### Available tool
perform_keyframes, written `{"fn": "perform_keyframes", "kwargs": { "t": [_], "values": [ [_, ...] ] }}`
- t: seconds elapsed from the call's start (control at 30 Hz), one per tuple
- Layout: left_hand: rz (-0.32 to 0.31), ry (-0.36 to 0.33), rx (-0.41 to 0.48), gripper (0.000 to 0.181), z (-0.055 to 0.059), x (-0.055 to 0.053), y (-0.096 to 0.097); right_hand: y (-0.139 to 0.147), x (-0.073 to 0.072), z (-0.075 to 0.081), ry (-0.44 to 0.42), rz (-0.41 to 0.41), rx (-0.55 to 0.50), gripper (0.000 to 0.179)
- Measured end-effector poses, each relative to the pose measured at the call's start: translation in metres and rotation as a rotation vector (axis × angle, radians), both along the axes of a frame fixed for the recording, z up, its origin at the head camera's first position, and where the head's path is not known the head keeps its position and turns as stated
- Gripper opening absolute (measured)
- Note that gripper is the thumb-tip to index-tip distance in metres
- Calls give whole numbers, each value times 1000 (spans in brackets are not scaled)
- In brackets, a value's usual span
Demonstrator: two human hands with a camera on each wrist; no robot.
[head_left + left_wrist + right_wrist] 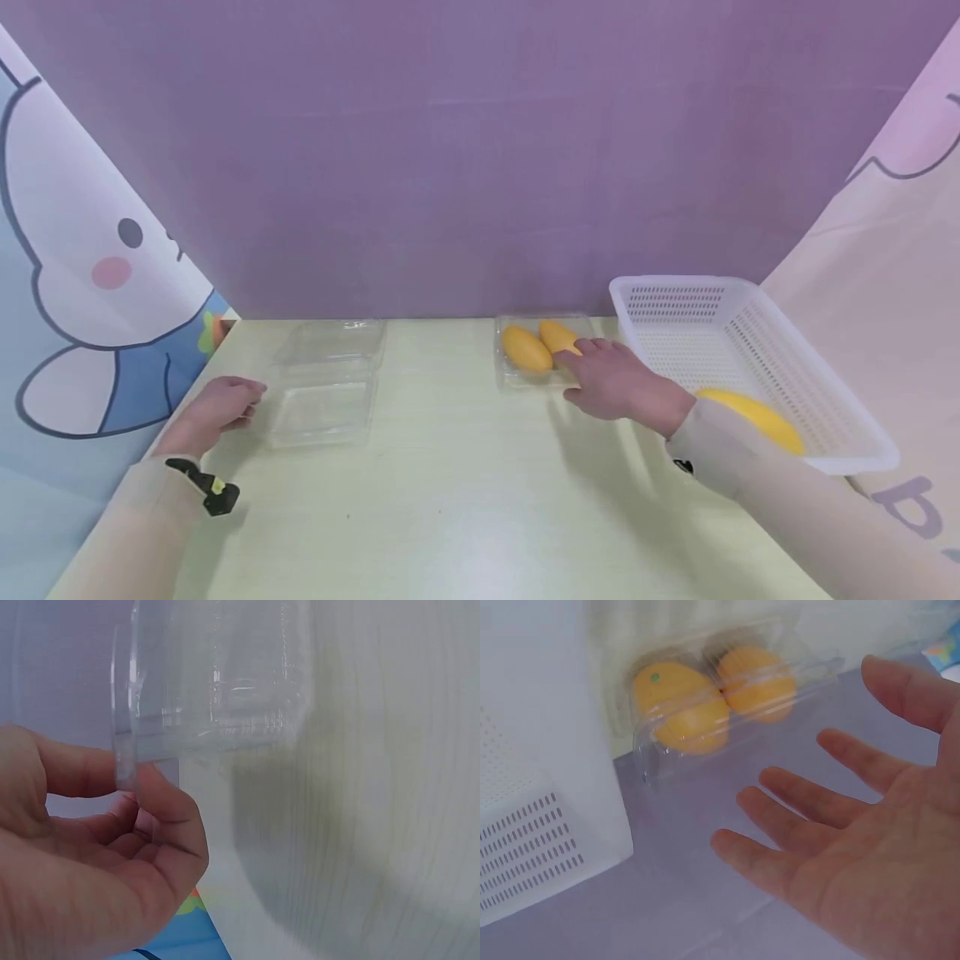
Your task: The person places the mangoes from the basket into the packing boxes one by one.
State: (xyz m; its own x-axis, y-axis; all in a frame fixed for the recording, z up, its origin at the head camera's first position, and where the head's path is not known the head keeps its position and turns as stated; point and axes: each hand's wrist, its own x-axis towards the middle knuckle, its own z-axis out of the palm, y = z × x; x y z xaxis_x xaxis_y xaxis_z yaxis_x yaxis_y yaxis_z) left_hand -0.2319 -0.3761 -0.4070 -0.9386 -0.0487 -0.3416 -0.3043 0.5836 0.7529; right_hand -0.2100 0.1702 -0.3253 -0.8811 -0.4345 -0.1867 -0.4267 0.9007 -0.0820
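My left hand [217, 408] is at the left side of a clear plastic clamshell box [324, 412], which lies opened out on the table. In the left wrist view, thumb and forefinger pinch the rim of the clear box [214, 682]. My right hand [611, 379] reaches over a second clear plastic box [513, 382] that holds two yellow mangoes, the left mango [527, 350] and the right mango [558, 337]. The right wrist view shows this hand [870, 832] with spread fingers, holding nothing, apart from the mangoes.
A white perforated plastic basket [810, 342] stands at the right, beside the right forearm. One yellow mango [757, 417] lies in it, partly hidden by the sleeve. A purple backdrop [480, 167] rises behind the pale table [450, 483], with printed cloths on both sides.
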Motion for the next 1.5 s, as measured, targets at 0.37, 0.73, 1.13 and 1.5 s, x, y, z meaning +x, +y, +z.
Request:
{"fn": "perform_keyframes", "kwargs": {
  "t": [0.37,0.73,1.13,1.5],
  "values": [
    [-6,12,26,45,-3,1,15,34,17,17,37,-4,-109,56],
    [18,41,84,44,-7,4,34,70,22,19,27,-70,-192,62],
    [18,44,114,40,-8,7,55,119,21,4,-22,-168,-266,69],
    [7,60,117,37,-8,13,77,161,22,-17,-41,-213,-313,72]
  ]
}}
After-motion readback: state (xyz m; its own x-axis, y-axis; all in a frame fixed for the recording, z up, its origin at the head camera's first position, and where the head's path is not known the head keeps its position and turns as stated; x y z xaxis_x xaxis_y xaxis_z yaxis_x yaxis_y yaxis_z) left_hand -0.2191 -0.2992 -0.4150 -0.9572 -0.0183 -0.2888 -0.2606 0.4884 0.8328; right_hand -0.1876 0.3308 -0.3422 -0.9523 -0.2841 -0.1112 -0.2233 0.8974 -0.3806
